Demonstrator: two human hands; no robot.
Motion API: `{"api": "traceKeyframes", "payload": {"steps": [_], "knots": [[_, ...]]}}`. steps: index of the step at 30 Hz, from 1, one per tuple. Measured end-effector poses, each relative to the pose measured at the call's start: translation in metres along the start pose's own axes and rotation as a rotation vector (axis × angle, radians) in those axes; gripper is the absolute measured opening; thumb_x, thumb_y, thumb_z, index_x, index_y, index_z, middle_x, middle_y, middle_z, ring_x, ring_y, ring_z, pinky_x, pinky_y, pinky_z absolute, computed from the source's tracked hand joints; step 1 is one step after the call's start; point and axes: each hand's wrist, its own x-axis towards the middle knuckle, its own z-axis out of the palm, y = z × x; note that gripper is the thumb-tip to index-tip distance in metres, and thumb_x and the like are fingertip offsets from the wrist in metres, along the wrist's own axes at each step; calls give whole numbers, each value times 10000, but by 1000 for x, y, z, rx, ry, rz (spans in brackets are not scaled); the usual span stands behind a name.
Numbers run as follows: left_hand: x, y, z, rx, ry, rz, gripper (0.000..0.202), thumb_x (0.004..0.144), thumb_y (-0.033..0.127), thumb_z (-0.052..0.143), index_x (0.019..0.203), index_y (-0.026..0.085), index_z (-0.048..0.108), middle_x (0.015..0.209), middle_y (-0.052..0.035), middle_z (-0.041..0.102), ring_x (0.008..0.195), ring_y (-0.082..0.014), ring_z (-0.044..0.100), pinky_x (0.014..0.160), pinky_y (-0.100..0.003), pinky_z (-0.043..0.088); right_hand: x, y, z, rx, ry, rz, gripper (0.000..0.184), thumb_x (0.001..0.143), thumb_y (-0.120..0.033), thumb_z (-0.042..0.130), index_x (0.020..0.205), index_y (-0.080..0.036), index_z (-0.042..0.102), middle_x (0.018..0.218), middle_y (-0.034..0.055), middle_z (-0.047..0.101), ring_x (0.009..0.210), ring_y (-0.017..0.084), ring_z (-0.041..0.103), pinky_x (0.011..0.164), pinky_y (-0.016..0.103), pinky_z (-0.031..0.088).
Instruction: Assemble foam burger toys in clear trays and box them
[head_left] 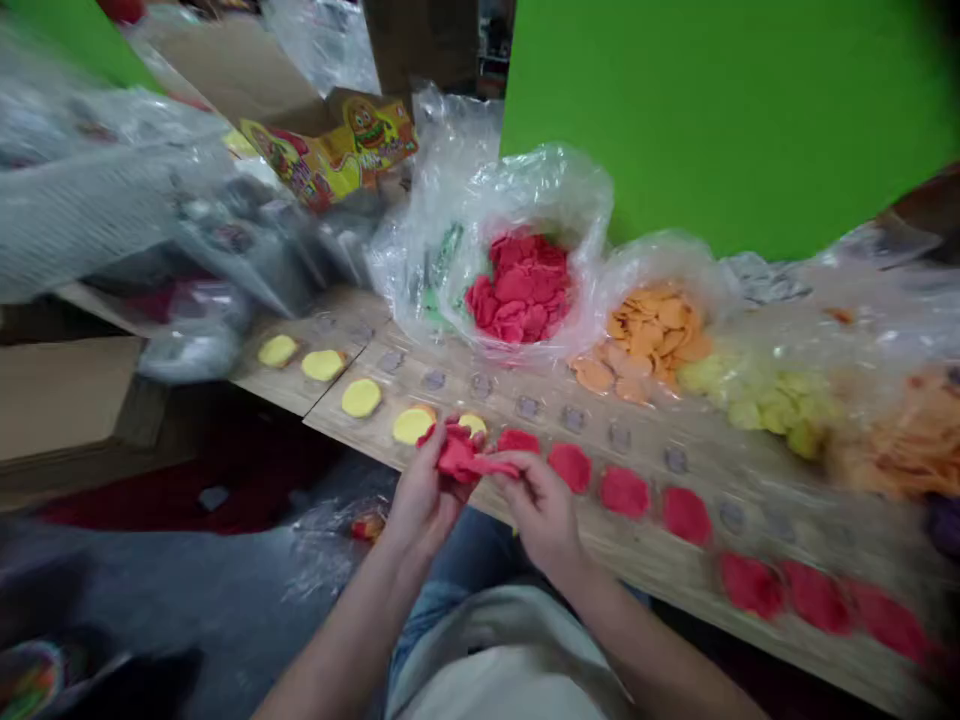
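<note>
My left hand (433, 490) is closed around a small stack of soft red discs (452, 455) just off the table's front edge. Between its fingers, my right hand (541, 505) pinches one red disc (491, 465) that sticks out to the right from the stack. Behind my left hand, a yellow disc (472, 424) is partly hidden. More yellow discs (361, 398) run along the table to the left. Right of my hands, red discs (625, 491) lie in a row, one by one. Their exact material cannot be made out.
Behind the row stand clear bags of red pieces (525, 285), orange pieces (656, 330) and yellow pieces (780, 405). Small clear packets (527, 406) line the wooden table (465, 350). A printed carton (337, 150) stands at the back left. A green panel (720, 120) rises behind.
</note>
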Motion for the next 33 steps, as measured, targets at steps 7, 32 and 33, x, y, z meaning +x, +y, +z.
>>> {"api": "traceKeyframes", "payload": {"steps": [7,32,33], "knots": [[21,-5,-15,-85,58,84,156,863,251,454,892,159,577,786,-34,629,658,-128,627,558,-263,535,35,13,-12,640,212,449,261,684,-345,688,867,-182,601,810,12,653,680,134,599,635,272,500],[15,7,-54,1282,-86,453,223,755,357,582,840,161,644,832,-57,639,809,-180,576,734,-275,437,50,35,-12,-233,-317,303,189,753,-309,550,876,-167,578,717,-6,596,604,113,536,543,223,411],[18,9,-53,1435,-39,548,218,771,360,555,836,169,639,832,-59,631,815,-187,571,741,-287,429,55,39,-10,-296,-285,274,217,751,-310,557,918,-172,572,718,-6,597,608,117,541,550,227,412]]}}
